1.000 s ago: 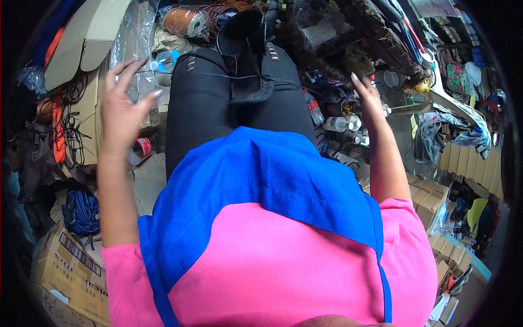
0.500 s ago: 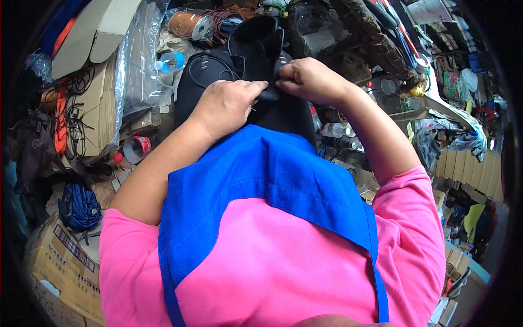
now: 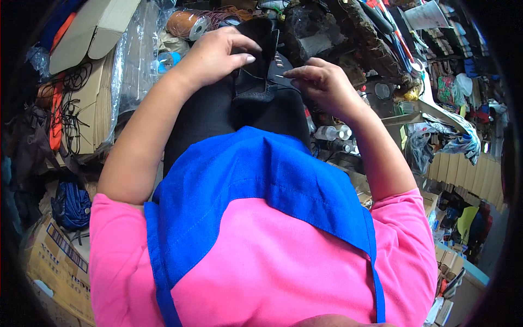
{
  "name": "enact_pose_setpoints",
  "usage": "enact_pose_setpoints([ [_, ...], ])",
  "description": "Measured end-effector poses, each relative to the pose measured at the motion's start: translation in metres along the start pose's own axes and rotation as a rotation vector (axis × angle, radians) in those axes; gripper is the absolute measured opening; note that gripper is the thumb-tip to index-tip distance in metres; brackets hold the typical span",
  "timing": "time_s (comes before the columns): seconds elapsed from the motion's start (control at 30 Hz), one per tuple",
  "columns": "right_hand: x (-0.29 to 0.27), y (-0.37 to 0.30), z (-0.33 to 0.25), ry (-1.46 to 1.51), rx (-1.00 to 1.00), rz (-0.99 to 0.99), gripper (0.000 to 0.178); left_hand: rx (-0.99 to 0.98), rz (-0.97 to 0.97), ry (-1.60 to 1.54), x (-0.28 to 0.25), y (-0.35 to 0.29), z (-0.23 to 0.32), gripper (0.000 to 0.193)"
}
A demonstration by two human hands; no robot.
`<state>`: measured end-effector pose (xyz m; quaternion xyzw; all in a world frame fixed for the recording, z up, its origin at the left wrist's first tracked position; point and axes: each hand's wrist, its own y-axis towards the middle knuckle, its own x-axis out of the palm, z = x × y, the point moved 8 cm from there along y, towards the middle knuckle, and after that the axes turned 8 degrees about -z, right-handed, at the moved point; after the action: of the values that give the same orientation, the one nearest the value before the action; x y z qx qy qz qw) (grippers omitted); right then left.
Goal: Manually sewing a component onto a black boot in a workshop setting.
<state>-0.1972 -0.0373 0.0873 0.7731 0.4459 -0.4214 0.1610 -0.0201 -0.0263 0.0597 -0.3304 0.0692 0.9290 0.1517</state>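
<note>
A black leather piece [image 3: 255, 90], shaped like an open shoe or boot, rests between my black-clad thighs. Pale slanted stitches [image 3: 279, 60] run along its right edge. My left hand [image 3: 218, 54] has its thumb and fingers around the piece's upper left wall, gripping it. Just right of the stitches, my right hand [image 3: 327, 87] is held with its fingers bent together and the index finger pointing at the piece. What those fingers pinch is too small to make out. A thin dark thread shows faintly between the piece and that hand.
An orange spool [image 3: 185, 24] lies beyond my left hand, near a blue-labelled bottle [image 3: 168, 61]. Flattened cardboard [image 3: 95, 109] stands at the left. Clear plastic bottles [image 3: 329, 132] lie beside my right thigh. A blue pouch [image 3: 72, 206] sits above a printed carton [image 3: 62, 267].
My left hand has moved up and away from me onto the piece's upper wall. My right hand has drawn slightly right and down, and its fist has loosened. The piece has turned a little.
</note>
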Motion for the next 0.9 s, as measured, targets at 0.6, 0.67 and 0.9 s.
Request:
enact_pose_setpoints([
  [0.6,0.005,0.035,0.000,-0.228,-0.038,-0.113,0.018,0.087,-0.219,-0.138,0.033,0.037,-0.017,0.020],
  [0.67,0.002,0.038,0.004,-0.127,-0.006,-0.110,0.016,0.114,-0.271,-0.151,0.038,0.037,-0.018,0.020],
  [0.9,0.011,0.049,0.000,-0.180,-0.102,-0.207,0.013,0.114,-0.281,-0.123,0.039,0.037,-0.019,0.022],
])
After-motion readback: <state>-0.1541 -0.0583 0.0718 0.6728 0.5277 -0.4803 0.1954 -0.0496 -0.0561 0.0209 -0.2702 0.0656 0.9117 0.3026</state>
